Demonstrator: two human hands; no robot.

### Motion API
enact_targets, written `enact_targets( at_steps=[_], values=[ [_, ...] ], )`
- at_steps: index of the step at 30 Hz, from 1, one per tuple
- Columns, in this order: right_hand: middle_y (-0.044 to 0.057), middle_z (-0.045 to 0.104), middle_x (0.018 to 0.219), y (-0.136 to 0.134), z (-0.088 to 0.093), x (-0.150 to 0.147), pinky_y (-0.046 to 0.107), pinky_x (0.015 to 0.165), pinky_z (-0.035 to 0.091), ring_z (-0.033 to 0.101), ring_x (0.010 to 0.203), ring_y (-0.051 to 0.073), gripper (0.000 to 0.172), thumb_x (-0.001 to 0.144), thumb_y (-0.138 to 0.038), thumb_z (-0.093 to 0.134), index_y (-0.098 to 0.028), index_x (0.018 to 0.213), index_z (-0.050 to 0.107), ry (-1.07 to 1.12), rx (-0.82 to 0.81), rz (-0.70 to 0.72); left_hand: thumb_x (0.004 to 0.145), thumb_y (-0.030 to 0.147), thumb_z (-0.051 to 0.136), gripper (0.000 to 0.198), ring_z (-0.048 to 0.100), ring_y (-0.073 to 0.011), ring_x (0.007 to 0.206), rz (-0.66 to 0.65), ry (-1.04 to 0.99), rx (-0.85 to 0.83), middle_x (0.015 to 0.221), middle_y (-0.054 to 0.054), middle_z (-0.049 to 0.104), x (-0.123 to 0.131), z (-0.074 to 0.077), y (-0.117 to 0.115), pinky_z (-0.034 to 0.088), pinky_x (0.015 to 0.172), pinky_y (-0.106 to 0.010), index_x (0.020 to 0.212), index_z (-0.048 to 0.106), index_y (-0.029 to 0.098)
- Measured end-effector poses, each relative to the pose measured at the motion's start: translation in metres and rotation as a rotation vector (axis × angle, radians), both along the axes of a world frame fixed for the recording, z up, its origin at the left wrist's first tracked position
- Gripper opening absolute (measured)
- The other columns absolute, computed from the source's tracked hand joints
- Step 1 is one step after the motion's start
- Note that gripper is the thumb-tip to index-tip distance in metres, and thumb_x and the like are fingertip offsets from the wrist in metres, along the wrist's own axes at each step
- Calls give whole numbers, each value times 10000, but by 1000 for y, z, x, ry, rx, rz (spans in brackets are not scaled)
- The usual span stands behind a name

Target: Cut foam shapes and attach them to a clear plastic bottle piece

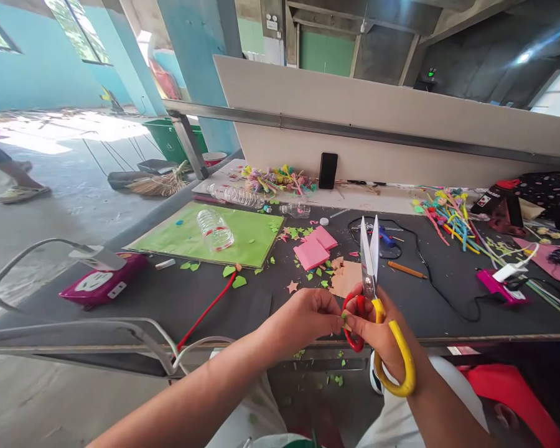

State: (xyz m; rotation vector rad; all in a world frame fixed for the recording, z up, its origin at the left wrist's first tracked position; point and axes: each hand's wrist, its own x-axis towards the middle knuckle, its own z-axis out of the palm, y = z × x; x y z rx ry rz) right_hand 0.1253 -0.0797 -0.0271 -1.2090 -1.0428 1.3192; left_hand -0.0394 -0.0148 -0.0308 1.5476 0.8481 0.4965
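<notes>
Teal walls [23, 68], grey floor [65, 186] — dark worktable [177, 298].

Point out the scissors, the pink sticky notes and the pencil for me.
scissors [369, 255]: head view, on the blades.
pink sticky notes [310, 254]: head view, middle of the top sheet.
pencil [407, 270]: head view, mid-shaft.

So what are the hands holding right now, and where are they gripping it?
The right hand holds scissors by the handles; the left hand pinches a small scrap at its fingertips.

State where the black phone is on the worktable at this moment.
In the head view, the black phone stands upright against the white back panel, centre rear, just right of the pile of coloured straws.
</notes>
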Motion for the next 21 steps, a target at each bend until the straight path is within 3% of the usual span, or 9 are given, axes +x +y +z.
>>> enact_targets(
  at_steps=[3, 6, 10, 16, 21],
  values=[
    [-74, 548, 732, 1, -3, 2, 198, 397, 386, 482, 467, 72, 439, 706, -388, 785, -257, 1005, 492, -26, 6, -61, 751, 359, 674, 209, 453, -94, 547, -20, -8, -29, 657, -1, 638, -2, 0, 1, 305, 504, -217, 742, 665, 151],
    [-65, 564, 758, 2, -4, 5, 200, 439, 420, 498, 501, 72, 411, 716, -351, 773, -264, 1009, 499, -9, 18, -85, 807, 439, 630, 308, 586, -146, 730, -7, -106, -96, 816, -43, 705, -7, 3, 1, 421, 688, -246, 890, 704, 151],
    [-67, 569, 767, 2, -2, 5, 208, 515, 461, 507, 531, 66, 357, 722, -287, 754, -267, 980, 509, 0, 36, -97, 854, 475, 586, 350, 612, -177, 902, 53, -197, -172, 914, -60, 713, -11, 2, -4, 417, 841, -271, 955, 700, 159],
    [-70, 555, 721, 1, 2, 0, 208, 500, 448, 500, 542, 83, 351, 720, -294, 738, -258, 987, 512, -66, 33, -122, 721, 413, 752, 284, 488, -90, 641, 120, -202, -253, 729, 1, 644, -4, -4, -15, 340, 602, -209, 806, 675, 152],
    [-66, 577, 732, 2, -1, -1, 206, 538, 455, 524, 590, 93, 380, 696, -289, 763, -257, 985, 519, -83, 30, -143, 643, 418, 805, 334, 407, -63, 552, 202, -240, -308, 630, 29, 579, 3, -9, -17, 272, 527, -195, 752, 647, 145]
  ],
)
